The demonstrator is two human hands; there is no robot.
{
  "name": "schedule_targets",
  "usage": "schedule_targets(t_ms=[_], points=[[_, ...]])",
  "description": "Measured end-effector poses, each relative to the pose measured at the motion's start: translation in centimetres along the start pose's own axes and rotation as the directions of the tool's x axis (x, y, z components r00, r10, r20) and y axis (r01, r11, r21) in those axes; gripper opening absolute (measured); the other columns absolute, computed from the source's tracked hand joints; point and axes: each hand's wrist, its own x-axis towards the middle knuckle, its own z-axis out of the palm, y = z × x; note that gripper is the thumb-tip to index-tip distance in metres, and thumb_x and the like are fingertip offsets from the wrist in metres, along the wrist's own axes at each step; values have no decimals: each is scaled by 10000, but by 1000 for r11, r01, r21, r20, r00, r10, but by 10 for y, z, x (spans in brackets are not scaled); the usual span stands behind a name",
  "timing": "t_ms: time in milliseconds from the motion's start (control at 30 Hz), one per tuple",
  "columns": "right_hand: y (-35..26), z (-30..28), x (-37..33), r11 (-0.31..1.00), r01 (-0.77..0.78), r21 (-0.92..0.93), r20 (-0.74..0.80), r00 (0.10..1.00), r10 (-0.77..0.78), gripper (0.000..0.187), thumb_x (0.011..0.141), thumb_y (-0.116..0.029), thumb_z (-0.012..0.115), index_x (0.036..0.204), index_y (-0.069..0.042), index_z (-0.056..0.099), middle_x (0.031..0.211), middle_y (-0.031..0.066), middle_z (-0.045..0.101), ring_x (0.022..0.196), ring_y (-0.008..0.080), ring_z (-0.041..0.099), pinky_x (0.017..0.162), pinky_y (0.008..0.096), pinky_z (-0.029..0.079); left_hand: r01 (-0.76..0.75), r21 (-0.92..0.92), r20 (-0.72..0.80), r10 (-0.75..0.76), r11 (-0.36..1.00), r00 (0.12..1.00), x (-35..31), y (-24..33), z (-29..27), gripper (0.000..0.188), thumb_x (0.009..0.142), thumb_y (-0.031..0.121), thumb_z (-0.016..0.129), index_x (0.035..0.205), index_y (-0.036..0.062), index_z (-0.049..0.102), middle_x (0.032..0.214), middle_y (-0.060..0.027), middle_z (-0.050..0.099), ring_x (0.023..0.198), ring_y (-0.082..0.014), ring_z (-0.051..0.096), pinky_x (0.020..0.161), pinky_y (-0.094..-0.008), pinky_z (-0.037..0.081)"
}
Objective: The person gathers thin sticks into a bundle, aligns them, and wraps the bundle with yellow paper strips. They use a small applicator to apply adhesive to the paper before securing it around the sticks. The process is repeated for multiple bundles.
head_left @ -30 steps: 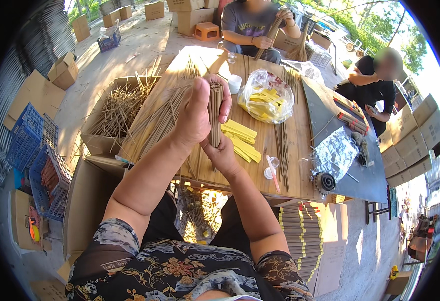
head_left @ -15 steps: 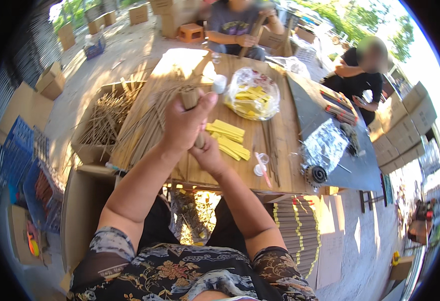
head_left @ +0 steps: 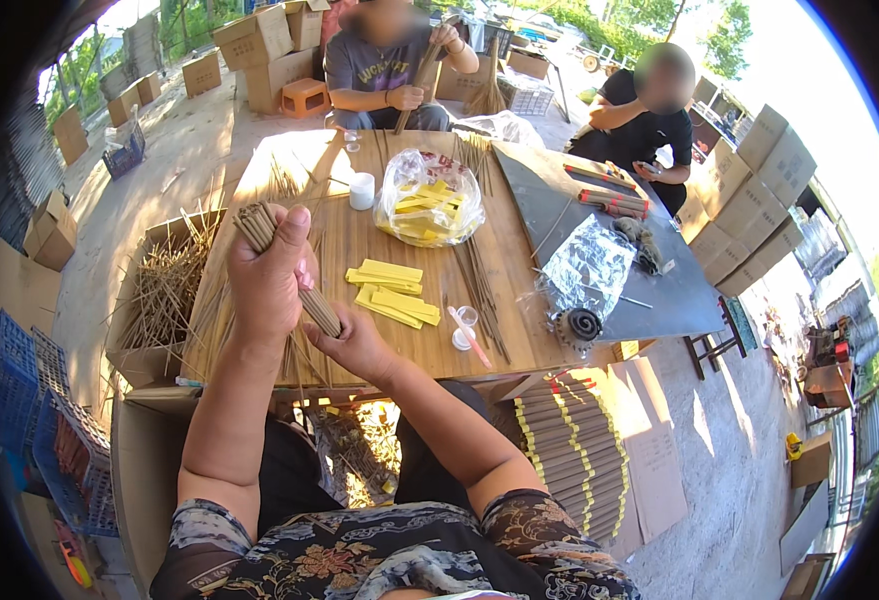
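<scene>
My left hand point(head_left: 271, 275) is wrapped round the upper part of a bundle of thin brown sticks point(head_left: 319, 312), which tilts with its top to the left above the table. The fingers of my right hand point(head_left: 356, 348) are closed at the bundle's lower end. To the right of the bundle, several yellow paper strips point(head_left: 391, 288) lie in two small stacks. More yellow strips fill a clear plastic bag point(head_left: 429, 235) behind them. A pink-handled tool point(head_left: 471, 338) rests by a small clear cup point(head_left: 466, 317). Loose brown sticks point(head_left: 479, 290) lie on the wooden table point(head_left: 359, 240).
A carton of sticks point(head_left: 167, 285) stands left of the table. A white jar point(head_left: 361, 191), silver foil point(head_left: 587, 270) and a black coil point(head_left: 581, 325) are on top. Rolled bundles point(head_left: 574, 450) lie at lower right. Two people point(head_left: 379, 75) sit across the table.
Both hands and the bundle now appear farther left. The bundle leans more to the left, and more of its lower part shows between my hands. The whole view has shifted.
</scene>
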Motion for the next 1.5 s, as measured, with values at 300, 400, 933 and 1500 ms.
schedule_targets(t_ms=[300,400,933,1500], points=[[28,5,-7,999,49,-10,-61,997,-49,149,798,-162,575,805,-25,517,673,111,522,600,177,482,590,309,425,-46,124,69,37,991,997,-14,-11,-6,217,805,162,636,697,89,463,495,29,428,395,-48,392,381,-185,327],[33,6,-6,999,42,-35,-72,996,-44,137,805,-150,569,802,-26,514,677,90,524,607,152,475,591,294,425,-21,105,20,19,994,1000,-9,-16,-5,227,801,173,644,694,93,461,495,31,426,394,-51,393,384,-185,334],[-39,18,-54,879,-393,269,293,903,314,159,778,-183,572,787,-38,505,612,14,538,444,99,496,388,239,395,385,-161,20,-387,909,922,-62,-8,-23,209,820,223,615,749,91,471,472,29,372,355,-71,363,330,-205,306],[-55,41,-79,895,-387,221,165,920,356,63,799,-31,513,830,23,509,700,66,593,629,129,554,583,260,444,331,-148,-119,-349,932,930,-85,-1,-29,194,779,160,659,737,92,482,496,15,455,376,-65,427,335,-200,346]])
